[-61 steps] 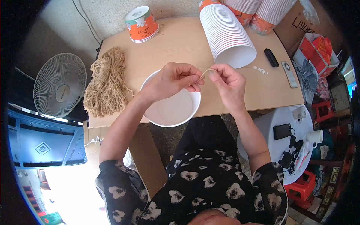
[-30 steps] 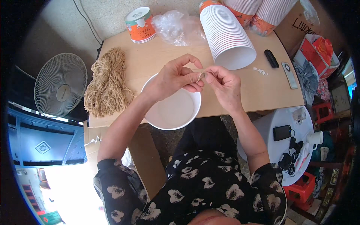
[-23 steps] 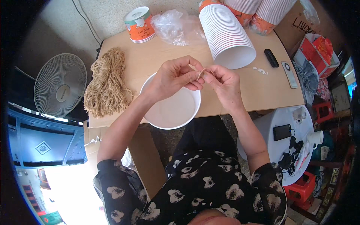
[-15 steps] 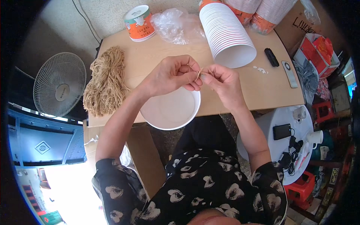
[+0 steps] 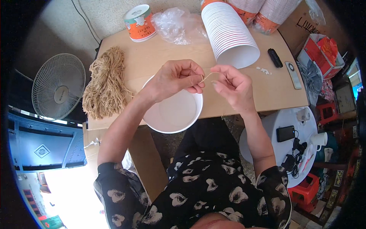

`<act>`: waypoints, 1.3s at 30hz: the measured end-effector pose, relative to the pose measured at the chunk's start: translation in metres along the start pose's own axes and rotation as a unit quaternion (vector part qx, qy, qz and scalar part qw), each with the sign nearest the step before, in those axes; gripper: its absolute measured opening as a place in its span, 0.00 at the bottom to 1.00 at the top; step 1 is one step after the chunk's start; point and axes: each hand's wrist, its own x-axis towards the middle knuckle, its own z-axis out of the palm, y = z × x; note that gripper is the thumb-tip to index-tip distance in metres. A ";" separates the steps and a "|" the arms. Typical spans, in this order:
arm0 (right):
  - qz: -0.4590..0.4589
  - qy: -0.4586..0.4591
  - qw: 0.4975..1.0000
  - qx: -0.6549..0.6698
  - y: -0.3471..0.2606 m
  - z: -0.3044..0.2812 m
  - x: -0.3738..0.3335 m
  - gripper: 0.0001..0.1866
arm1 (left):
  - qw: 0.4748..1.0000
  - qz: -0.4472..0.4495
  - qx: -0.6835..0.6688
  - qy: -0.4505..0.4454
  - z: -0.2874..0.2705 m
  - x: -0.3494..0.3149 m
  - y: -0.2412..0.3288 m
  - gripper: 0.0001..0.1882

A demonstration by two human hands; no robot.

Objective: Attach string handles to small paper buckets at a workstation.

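Observation:
A short piece of tan string runs between my two hands above the table. My left hand pinches one end of it between thumb and fingers. The other end arches up to my right hand, where the forefinger and thumb are curled around it. Below my left hand a white paper bucket stands at the table's front edge, its round mouth facing up and part of its rim covered by my forearm. To the left lies a thick bundle of tan string, tied near its top.
Nested white paper buckets lie at the back right, near a black object. An orange-and-green bucket and clear plastic bag stand at the back. A fan is at left, a round side table at right.
My right hand has moved a little right, away from the left, and the string now shows as a loop between them. My left hand has barely moved.

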 end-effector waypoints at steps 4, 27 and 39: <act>0.012 -0.041 0.998 -0.054 0.006 -0.003 0.002 0.11 | 1.000 0.020 -0.006 -0.018 0.001 0.004 -0.003 0.08; 0.015 0.036 0.991 -0.130 -0.005 -0.012 -0.004 0.02 | 0.964 0.059 0.258 -0.033 0.010 -0.011 -0.011 0.10; -0.115 -0.020 0.951 -0.288 -0.026 0.005 -0.011 0.08 | 0.954 0.057 0.289 -0.049 0.001 -0.028 -0.003 0.15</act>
